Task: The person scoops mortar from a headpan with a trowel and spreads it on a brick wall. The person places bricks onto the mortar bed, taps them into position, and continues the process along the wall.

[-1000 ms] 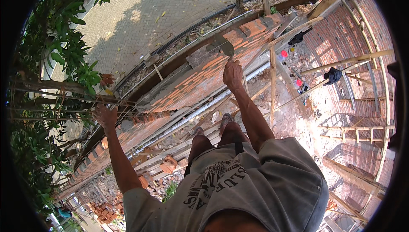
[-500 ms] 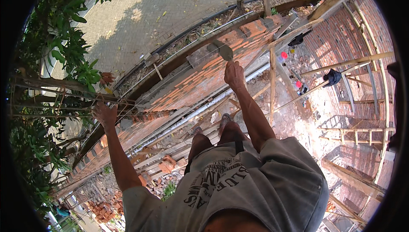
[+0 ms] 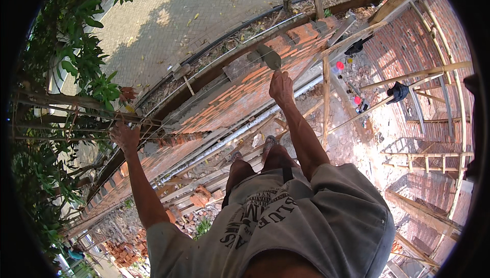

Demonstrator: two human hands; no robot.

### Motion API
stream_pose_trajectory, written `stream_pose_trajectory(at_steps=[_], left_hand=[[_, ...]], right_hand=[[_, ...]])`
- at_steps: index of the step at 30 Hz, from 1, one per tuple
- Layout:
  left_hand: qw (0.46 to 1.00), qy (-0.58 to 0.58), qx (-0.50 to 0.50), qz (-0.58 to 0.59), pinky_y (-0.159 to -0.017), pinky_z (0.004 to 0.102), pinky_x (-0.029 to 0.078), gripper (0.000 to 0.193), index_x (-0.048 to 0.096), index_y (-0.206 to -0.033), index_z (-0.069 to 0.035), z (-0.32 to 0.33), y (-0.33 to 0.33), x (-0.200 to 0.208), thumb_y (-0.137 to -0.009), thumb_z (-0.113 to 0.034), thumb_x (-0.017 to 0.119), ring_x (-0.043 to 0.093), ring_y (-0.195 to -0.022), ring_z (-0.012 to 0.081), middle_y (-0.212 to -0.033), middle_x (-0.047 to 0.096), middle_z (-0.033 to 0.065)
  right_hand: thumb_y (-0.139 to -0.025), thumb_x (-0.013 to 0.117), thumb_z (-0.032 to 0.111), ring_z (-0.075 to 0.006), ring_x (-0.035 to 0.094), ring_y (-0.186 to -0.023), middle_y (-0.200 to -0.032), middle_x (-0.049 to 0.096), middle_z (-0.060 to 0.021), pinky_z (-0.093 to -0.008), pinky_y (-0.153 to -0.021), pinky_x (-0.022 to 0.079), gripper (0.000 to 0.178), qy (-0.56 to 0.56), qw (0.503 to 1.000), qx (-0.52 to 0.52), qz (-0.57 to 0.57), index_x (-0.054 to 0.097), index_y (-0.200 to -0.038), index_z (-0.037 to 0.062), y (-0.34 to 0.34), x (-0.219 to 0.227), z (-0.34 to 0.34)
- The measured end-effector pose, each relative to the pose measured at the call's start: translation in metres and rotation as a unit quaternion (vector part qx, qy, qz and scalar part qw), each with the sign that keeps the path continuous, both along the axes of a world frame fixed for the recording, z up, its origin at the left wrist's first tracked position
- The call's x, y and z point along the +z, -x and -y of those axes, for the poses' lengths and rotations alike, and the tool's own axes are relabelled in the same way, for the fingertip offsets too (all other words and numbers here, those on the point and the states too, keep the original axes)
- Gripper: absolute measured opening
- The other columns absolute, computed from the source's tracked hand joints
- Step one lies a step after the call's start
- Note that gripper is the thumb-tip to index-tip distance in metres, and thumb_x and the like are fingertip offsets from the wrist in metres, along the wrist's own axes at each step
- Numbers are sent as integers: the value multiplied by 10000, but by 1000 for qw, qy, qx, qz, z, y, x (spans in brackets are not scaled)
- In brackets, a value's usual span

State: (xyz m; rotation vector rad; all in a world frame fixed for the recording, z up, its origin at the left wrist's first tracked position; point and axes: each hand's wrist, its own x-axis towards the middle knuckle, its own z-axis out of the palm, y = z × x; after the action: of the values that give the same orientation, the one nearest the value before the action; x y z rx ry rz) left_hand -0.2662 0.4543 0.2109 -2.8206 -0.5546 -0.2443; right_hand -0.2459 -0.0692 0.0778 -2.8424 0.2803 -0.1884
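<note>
Trowel (image 3: 268, 57) shifted slightly over brick wall (image 3: 232, 99), bricklaying seemingly still underway. Right hand (image 3: 281, 89) gripped trowel; left hand (image 3: 125, 136) reached thin rods (image 3: 66, 138), grip couldn't be told.

Right hand (image 3: 282, 89) gripped a trowel (image 3: 268, 57), grey blade pointing away from the body, over the top of a brick wall (image 3: 219, 108); contact with the wall unclear; left hand (image 3: 125, 136) was at thin rods (image 3: 76, 139) near leafy branches (image 3: 76, 38), grip on them unclear; paving (image 3: 184, 18), part shaded, lay beyond the wall; dark cloth (image 3: 398, 92) hung on a wooden pole at right; loose bricks (image 3: 127, 253) lay heaped at lower left.
</note>
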Motion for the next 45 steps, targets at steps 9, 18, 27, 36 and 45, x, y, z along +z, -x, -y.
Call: stream_pose_trajectory(at_steps=[9, 18, 27, 36, 45], left_hand=[[1000, 18, 5, -8, -975, 561, 354, 681, 492, -1150, -20, -10, -1, -8, -651, -372, 793, 468, -1165, 409, -1196, 534, 233], [999, -10, -17, 29, -936, 580, 376, 698, 492, -1173, -24, -12, 1, -15, -653, -366, 807, 476, -1157, 412, -1204, 535, 220], [999, 10, -25, 25, -988, 587, 325, 745, 435, -1235, -19, -12, -3, -13, -667, -354, 781, 422, -1216, 424, -1243, 506, 256], [1000, 22, -9, 5, -968, 603, 323, 669, 455, -1152, -18, -14, -4, -14, -669, -333, 795, 426, -1196, 424, -1207, 517, 248], [999, 43, 7, -6, -1012, 615, 303, 727, 450, -1207, -4, -9, -1, -9, -683, -361, 804, 418, -1219, 447, -1241, 504, 253]], right_hand=[[-912, 513, 232, -449, 603, -853, -1019, 584, -287, -519, -737, 490, 335, -106, 992, -57, 28, 550, -1049, -71, -7, -32, 12], [-820, 709, 259, -45, 452, -581, -674, 494, 9, -241, -489, 388, 276, -661, 751, 7, 4, 523, -776, 60, -13, -85, 51], [-802, 662, 159, -138, 424, -523, -602, 419, 0, -308, -475, 386, 200, -455, 886, 65, -55, 501, -739, 56, -4, -59, 20], [-836, 634, 138, -272, 500, -683, -742, 489, -98, -401, -605, 429, 122, -445, 887, 56, -108, 557, -813, 47, 9, -45, -28], [-831, 563, 50, -319, 560, -667, -809, 522, -185, -397, -620, 492, 145, -92, 979, 172, 61, 559, -926, -59, 32, -27, -83]])
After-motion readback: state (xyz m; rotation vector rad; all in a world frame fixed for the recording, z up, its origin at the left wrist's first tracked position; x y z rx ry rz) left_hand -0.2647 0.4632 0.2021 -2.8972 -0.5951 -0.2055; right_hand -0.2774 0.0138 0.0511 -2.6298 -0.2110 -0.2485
